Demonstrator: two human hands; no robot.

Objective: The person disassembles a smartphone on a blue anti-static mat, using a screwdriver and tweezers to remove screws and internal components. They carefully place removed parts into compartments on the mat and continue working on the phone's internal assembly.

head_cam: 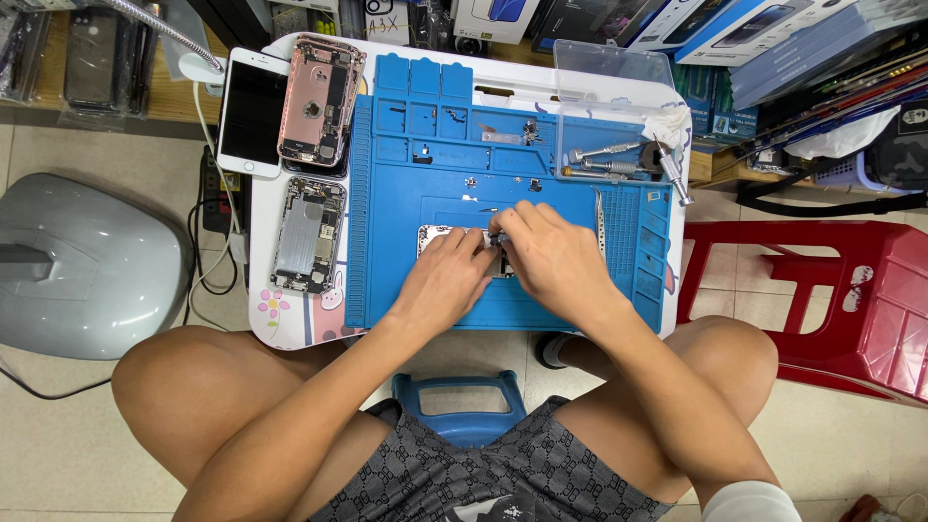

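Both hands closed over an opened phone at the middle of the blue work mat

The opened phone (447, 242) lies on the blue work mat (406, 290) with its long axis across the table, its free end poking out left past the fingers. The left hand (447, 275) curls over it from below, pinning it flat; the right hand (546, 256) pinches a slim dark tool (497, 238) at the phone's right end, so the right is nearer the working spot. Tweezers (599, 220) lie just right of that hand, screwdrivers (609, 159) further back
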